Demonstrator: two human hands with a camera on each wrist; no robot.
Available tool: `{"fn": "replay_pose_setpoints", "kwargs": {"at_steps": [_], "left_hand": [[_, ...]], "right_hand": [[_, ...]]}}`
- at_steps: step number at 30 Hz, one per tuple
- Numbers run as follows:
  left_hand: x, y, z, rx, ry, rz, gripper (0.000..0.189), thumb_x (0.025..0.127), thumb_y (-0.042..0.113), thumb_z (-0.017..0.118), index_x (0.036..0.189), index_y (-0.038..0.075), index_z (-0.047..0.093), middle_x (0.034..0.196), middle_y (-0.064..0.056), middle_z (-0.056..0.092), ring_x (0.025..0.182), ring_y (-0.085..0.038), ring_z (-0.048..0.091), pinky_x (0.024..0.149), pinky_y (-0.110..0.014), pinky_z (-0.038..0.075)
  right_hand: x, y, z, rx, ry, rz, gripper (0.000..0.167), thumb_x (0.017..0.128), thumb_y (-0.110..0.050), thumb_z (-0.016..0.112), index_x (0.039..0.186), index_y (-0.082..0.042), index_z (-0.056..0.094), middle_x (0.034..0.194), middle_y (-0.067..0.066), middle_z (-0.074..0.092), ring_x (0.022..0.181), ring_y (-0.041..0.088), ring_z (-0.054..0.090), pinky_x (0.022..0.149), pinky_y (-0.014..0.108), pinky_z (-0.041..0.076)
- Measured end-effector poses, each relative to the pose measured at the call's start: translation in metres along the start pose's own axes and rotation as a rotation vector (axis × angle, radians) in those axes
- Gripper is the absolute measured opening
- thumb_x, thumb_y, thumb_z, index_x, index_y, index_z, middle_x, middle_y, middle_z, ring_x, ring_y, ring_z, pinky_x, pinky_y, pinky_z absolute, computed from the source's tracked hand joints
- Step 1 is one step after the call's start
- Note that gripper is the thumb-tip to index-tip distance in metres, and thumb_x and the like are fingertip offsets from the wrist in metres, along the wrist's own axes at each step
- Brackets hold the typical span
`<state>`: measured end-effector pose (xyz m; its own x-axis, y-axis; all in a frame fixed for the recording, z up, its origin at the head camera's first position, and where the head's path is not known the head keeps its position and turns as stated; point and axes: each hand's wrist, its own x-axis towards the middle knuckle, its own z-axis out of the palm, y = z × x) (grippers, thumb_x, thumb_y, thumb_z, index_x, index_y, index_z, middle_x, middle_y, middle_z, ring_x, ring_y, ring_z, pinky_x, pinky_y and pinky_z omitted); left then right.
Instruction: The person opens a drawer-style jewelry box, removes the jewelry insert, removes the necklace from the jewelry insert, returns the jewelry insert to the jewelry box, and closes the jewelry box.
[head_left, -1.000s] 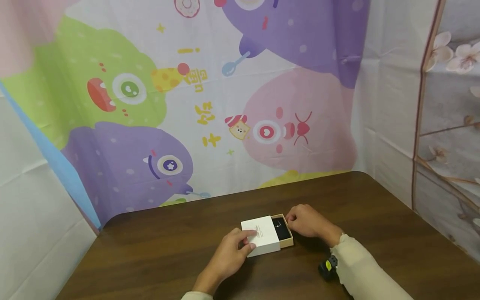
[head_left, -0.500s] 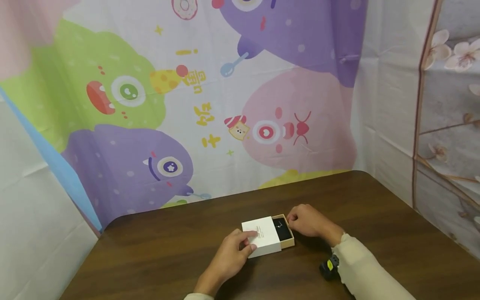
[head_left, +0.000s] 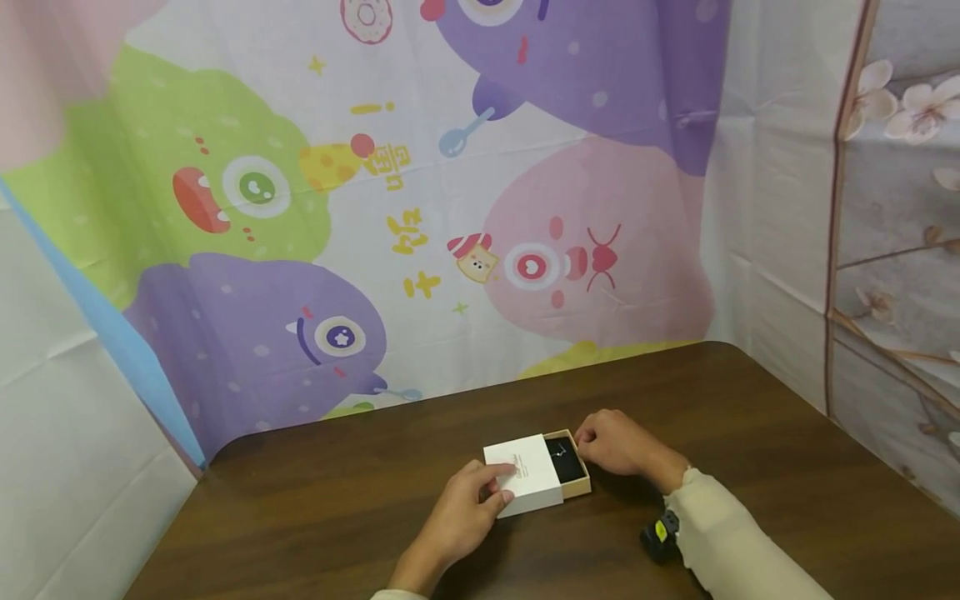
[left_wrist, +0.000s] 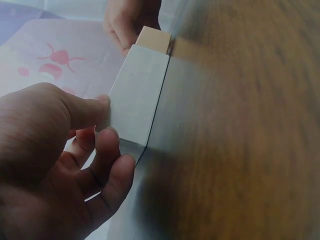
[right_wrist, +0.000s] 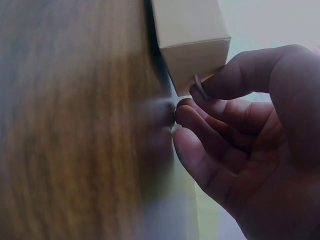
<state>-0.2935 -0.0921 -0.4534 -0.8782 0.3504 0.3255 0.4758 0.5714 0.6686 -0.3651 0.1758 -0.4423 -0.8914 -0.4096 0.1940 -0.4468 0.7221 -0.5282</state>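
A white box sleeve (head_left: 536, 460) with small print lies flat on the table, and a tan drawer (head_left: 577, 487) sticks partway out of its right end. Inside the drawer, a small silver piece of jewelry (head_left: 558, 452) rests on a black insert (head_left: 570, 469). My left hand (head_left: 467, 503) grips the sleeve's left end, index finger stretched over the top and thumb at the near side. At the drawer's outer end, my right hand (head_left: 617, 443) pinches a thin pull tab (right_wrist: 201, 86) between thumb and finger. The drawer's inner part is hidden in the sleeve.
The dark wooden table (head_left: 337, 492) reaches back to a cartoon-printed curtain (head_left: 420, 208). A floral panel (head_left: 896, 250) hangs at the right. A black device with a yellow mark (head_left: 660, 536) sits at the right sleeve cuff.
The head view has shifted slightly. Both hands and the box stay almost where they were, with the drawer out by nearly the same amount.
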Motion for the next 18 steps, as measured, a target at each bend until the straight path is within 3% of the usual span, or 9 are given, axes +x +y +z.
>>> {"fn": "replay_pose_setpoints", "kwargs": {"at_steps": [18], "left_hand": [[0.0009,-0.0025,0.0009,0.019,-0.008,-0.019,0.029,0.091,0.007,0.073,0.120,0.009,0.073,0.083,0.006,0.048,0.072,-0.007,0.045,0.065,-0.024,0.041]], "right_hand": [[-0.0014,0.0000,-0.0008,0.000,0.004,0.012,0.021,0.082,-0.004,0.062,0.063,-0.015,0.063,0.099,0.007,0.073,0.088,0.019,0.064,0.084,0.045,0.053]]}}
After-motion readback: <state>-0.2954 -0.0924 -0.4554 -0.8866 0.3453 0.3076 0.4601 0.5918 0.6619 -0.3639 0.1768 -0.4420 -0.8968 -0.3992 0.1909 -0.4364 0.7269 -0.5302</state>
